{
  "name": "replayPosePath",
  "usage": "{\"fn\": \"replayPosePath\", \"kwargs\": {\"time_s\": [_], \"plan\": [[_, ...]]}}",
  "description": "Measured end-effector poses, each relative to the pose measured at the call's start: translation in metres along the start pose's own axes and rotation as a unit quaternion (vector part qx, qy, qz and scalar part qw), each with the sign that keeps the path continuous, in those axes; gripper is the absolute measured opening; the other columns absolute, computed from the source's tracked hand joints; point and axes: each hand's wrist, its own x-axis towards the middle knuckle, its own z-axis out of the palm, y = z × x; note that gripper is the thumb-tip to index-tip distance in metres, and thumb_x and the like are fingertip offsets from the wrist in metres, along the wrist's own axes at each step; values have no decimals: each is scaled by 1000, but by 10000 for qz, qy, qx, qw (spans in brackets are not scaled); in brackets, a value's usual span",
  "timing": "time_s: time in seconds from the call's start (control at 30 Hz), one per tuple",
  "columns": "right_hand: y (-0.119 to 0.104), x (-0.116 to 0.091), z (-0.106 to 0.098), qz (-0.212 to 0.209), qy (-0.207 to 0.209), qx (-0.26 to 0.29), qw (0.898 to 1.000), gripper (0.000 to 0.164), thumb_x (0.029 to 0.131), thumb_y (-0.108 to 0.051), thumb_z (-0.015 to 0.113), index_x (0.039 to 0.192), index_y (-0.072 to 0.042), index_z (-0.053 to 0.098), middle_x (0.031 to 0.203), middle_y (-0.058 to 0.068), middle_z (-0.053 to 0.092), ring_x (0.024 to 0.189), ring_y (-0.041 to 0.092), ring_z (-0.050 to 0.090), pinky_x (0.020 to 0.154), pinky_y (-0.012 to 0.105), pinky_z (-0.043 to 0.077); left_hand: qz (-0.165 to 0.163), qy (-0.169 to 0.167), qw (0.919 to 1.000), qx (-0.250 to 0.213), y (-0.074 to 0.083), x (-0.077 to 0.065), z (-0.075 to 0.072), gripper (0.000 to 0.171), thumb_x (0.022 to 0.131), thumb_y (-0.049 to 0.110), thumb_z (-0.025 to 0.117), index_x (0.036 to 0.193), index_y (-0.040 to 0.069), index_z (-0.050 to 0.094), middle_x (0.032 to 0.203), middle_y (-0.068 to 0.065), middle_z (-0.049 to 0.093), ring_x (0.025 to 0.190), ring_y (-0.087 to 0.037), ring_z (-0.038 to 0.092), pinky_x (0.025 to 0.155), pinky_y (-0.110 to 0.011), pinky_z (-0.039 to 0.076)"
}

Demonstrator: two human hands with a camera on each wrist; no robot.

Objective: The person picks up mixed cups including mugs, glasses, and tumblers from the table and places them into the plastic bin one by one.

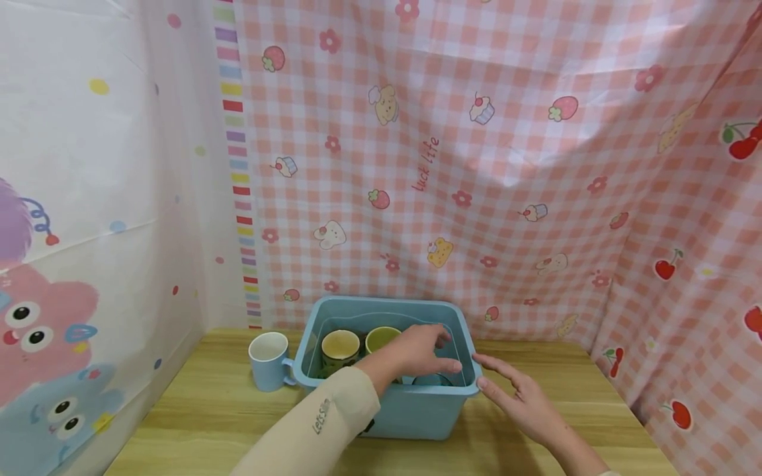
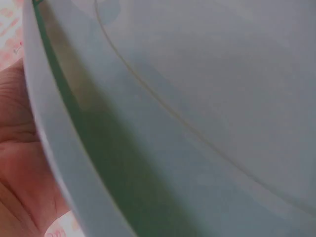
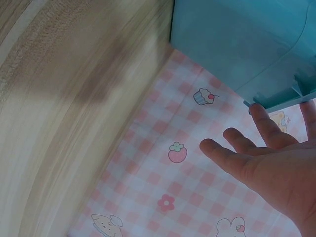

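A blue plastic bin (image 1: 411,413) stands on the table. My left hand (image 1: 419,350) is over its right half, with thumb and fingers apart and nothing visible between them. Under that hand lies a bluish rounded thing (image 1: 433,379), mostly hidden. A cup with a yellowish inside (image 1: 340,345) and a greenish cup (image 1: 381,337) sit in the bin, left of the hand. At the bin's right rim, fingertips of my right hand (image 1: 524,400) touch the edge, the fingers fairly straight. The right wrist view shows this hand (image 3: 276,168) against the bin's wall (image 3: 237,44).
A light blue mug (image 1: 268,363) stands upright just left of the bin, its handle towards the bin. The wooden table (image 1: 196,423) backs onto a pink checked cloth (image 1: 417,165). A pale blue surface (image 2: 197,98) fills most of the left wrist view, too near to make out.
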Motion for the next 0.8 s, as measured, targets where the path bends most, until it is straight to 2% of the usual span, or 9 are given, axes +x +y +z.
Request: {"fn": "replayPosePath", "kwargs": {"time_s": [0.33, 0.57, 0.8], "plan": [[-2, -1, 3, -87, 183, -167, 9997, 41, 109, -30, 63, 151, -29, 62, 150, 7, 66, 144, 40, 54, 109, 73, 46, 347, 534, 9954, -714, -12, -21, -25, 61, 101, 47, 73, 152, 16, 57, 148, -5, 67, 139, -28, 61, 114, -48, 53], [-2, -2, 3, -79, 199, -159, 9996, 42, 109, -30, 63, 151, -29, 62, 151, 7, 66, 145, 40, 53, 109, 73, 46, 327, 730, 9899, -1171, -32, -37, -49, 59, 102, 45, 73, 152, 19, 57, 150, -5, 64, 143, -34, 57, 115, -54, 50], [-1, -1, 3, -65, 194, -111, 9997, 42, 109, -30, 63, 151, -29, 61, 152, 7, 65, 146, 41, 52, 109, 74, 46, 168, 995, 9862, -1312, -51, -52, -69, 58, 102, 44, 73, 153, 20, 56, 152, -5, 64, 144, -35, 56, 116, -56, 49]]}}
